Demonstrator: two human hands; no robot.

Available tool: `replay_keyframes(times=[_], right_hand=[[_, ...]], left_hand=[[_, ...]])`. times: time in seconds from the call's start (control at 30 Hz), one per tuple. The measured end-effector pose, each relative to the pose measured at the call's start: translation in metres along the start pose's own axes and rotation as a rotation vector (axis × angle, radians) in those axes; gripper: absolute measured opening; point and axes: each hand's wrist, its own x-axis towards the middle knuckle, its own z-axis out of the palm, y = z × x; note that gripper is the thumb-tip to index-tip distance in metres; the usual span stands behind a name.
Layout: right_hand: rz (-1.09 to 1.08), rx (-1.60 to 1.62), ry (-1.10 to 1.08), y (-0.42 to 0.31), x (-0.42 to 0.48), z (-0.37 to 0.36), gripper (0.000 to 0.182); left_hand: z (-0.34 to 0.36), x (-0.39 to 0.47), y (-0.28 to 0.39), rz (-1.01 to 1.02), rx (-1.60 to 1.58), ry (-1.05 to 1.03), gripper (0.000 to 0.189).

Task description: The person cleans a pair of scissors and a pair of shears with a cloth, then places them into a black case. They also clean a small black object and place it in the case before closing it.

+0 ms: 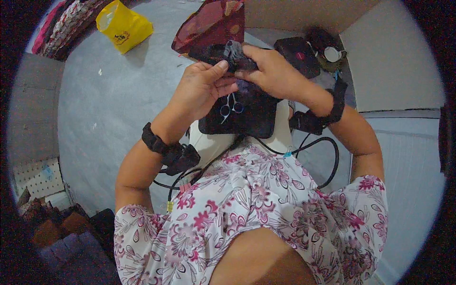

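My left hand (199,85) and my right hand (276,71) meet at the upper middle, both gripping a bunched piece of dark and grey fabric (233,53). The fabric's lower edge is partly hidden by my fingers. Just below my hands, a pair of small scissors (231,107) with round finger loops lies on a flat black pad (238,123) across my lap. Beyond the fabric stands a dark red patterned bag (213,26), partly behind it.
A yellow bag (124,28) stands on the grey floor at the upper left. A black case (297,57) and a white round object (332,54) are at the upper right. Black cables (335,153) loop beside my lap. Folded cloths (74,245) lie at the lower left.
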Motion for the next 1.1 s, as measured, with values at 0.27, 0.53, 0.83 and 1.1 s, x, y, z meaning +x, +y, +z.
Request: replay_keyframes(times=[0.27,0.53,0.83,1.1], right_hand=[[0.035,0.037,0.045,0.003,0.004,0.0,0.026],[0.353,0.557,0.165,0.029,0.006,-0.026,0.027],[0.11,0.042,-0.091,0.012,0.0,-0.018,0.029],[0.17,0.224,0.286,0.038,0.008,-0.028,0.031]], left_hand=[[0.001,-0.001,0.0,-0.005,0.058,0.007,0.023],[-0.012,-0.002,0.001,0.067,0.133,-0.015,0.027],[-0.001,-0.002,0.01,0.041,0.024,0.032,0.031],[-0.002,-0.002,0.014,0.132,-0.077,0.062,0.027]])
